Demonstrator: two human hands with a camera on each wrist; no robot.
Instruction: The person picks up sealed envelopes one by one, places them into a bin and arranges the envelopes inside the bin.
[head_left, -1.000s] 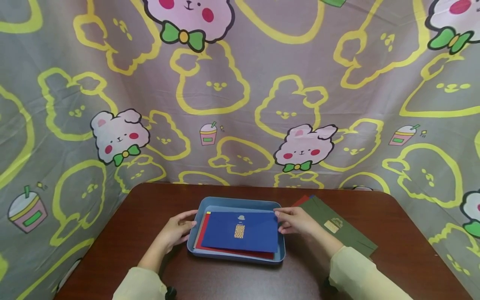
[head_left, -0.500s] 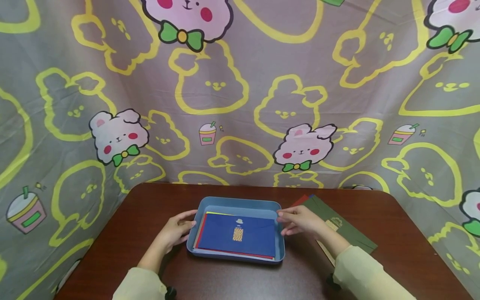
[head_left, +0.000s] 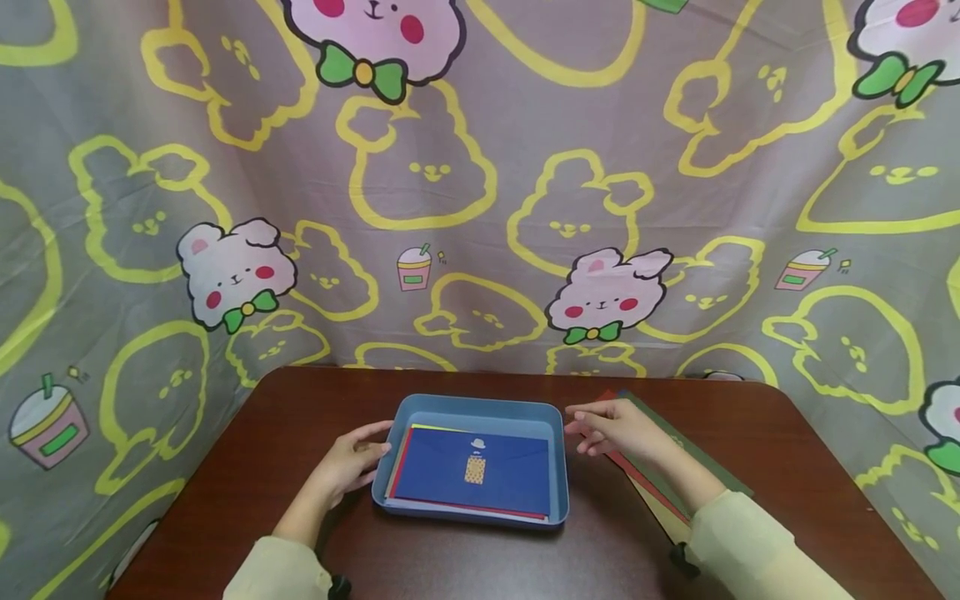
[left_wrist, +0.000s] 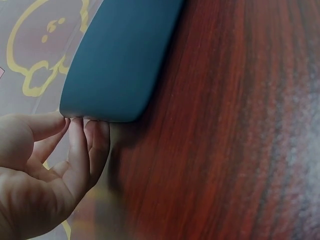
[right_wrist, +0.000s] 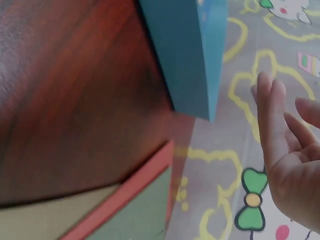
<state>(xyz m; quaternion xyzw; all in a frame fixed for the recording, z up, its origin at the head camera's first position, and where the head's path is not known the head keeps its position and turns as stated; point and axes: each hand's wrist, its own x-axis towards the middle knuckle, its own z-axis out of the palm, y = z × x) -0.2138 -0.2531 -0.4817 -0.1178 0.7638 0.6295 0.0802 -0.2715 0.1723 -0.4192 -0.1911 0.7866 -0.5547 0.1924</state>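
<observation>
Blue envelope: we've got it lying flat on the stack in the tray; a second ago it sat skewed, right corner pinched. Now the blue envelope [head_left: 504, 475] lines up better, with a red edge [head_left: 401, 463] and a yellow edge [head_left: 438, 428] peeking out.
Tray: the blue tray [head_left: 483, 407] basically hasn't budged.
Left hand: our left hand [head_left: 348, 462] hasn't left the tray's left side, fingers fairly straight, tips touching the wall, no real grip.
Right hand: our right hand [head_left: 618, 427] has let go and slid right, just beside the tray, fingers loose and apart, holding nothing.
Other pile: green envelope [right_wrist: 142, 210], red envelope [right_wrist: 125, 194] and tan envelope [right_wrist: 50, 215], partly hidden by our forearm, more tan showing than before.
Table: dark wood table [head_left: 465, 562], bunny-print cloth [head_left: 480, 250] behind, same as earlier.
</observation>
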